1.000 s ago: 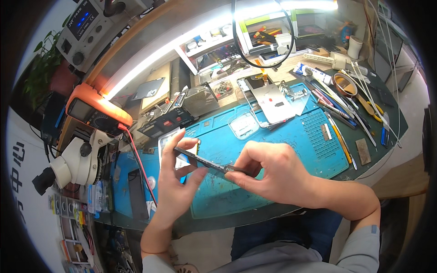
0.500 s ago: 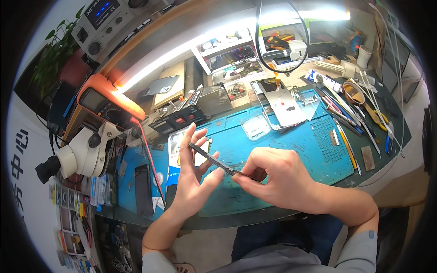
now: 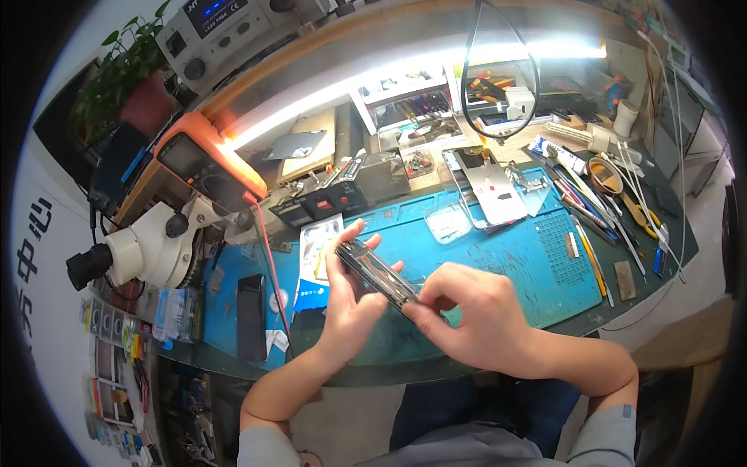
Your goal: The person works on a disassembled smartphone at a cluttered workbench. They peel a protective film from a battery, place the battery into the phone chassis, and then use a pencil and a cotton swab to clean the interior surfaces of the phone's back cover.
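An opened phone (image 3: pixel 379 274), its dark frame and inner parts showing, is held tilted above the blue work mat. My left hand (image 3: pixel 348 317) grips it along its sides, thumb on the near edge and fingers behind. At the phone's near right end, my right hand (image 3: pixel 476 313) is closed in a pinch against the edge. Whether a small part sits between those fingertips is hidden. Under and beyond the hands stretches the blue mat (image 3: pixel 506 261).
A dark phone (image 3: pixel 251 315) lies left on the mat. A microscope (image 3: pixel 148 245) and an orange multimeter (image 3: pixel 204 159) stand at left. Farther back lie a silver phone part (image 3: pixel 494 194) and a clear plastic box (image 3: pixel 449 223). Pens and tools (image 3: pixel 595 204) crowd the right side.
The phone has turned from nearly edge-on so its inner side shows. My left hand has rolled with it and shifted slightly right. The whole view has moved a little.
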{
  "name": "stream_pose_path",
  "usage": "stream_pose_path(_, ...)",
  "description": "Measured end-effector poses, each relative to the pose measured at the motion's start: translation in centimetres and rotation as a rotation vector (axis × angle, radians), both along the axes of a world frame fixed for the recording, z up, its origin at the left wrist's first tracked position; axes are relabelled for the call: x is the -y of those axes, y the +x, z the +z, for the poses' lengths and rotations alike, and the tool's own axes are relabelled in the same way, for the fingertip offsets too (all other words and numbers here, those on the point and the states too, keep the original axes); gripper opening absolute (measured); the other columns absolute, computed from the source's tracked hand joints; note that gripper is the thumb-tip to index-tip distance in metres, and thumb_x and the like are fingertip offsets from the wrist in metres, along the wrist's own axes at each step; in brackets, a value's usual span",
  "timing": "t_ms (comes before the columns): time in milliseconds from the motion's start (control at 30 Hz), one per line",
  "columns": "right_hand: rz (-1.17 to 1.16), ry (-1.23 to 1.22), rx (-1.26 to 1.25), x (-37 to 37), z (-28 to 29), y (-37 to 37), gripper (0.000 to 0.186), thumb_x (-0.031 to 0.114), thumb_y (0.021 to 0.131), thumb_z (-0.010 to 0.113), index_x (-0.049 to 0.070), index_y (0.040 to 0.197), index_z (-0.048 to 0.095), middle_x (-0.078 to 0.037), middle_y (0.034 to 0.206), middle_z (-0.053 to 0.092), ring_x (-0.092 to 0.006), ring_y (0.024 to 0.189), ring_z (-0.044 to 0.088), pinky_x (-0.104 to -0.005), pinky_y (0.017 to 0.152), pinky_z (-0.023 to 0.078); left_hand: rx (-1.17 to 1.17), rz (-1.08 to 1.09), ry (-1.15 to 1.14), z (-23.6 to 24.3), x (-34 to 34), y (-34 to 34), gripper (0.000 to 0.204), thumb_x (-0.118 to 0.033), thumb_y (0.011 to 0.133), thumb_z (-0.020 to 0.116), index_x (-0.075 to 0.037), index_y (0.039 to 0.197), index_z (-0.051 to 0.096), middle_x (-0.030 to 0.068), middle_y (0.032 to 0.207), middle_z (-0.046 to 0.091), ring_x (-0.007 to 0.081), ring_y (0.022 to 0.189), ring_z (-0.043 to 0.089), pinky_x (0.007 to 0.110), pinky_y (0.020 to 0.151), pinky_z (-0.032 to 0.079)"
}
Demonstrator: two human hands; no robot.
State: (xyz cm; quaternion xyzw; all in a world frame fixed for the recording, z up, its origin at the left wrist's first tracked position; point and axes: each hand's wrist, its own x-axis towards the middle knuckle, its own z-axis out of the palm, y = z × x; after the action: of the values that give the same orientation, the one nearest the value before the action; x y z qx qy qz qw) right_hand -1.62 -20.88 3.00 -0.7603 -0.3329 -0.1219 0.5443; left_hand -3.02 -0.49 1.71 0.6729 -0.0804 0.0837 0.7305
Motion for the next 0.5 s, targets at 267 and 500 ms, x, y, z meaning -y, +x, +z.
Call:
stream_pose_path(267,-0.328,-0.507,0.145,5.5,-3.3,1.9,0.035,0.024,0.093,0.077,0.005,0.120,0.066,-0.014,0.102,0.073,-0.0256,0.094,0.072,-0.0397,0.080,0.056,0.006,-0.030,-0.120,-0.1,-0.2,0.5,0.088,0.003,0.075,0.051,-0.005,0.157,0.020,0.0157,0.160,0.026,0.0322,0.151,0.031,0.058,0.117,0.044)
stream_pose_path(500,0.282,-0.258,-0.413,2.9,-0.2,0.2,0.089,0.044,0.086,0.084,-0.003,0.151,0.045,-0.023,0.135,0.063,-0.0372,0.120,0.065,-0.0428,0.104,0.050,0.218,-0.135,-0.045,-0.7,-0.1,0.5,0.091,0.001,0.073,0.050,-0.010,0.157,0.017,0.0182,0.166,0.020,0.0366,0.155,0.027,0.059,0.119,0.042)
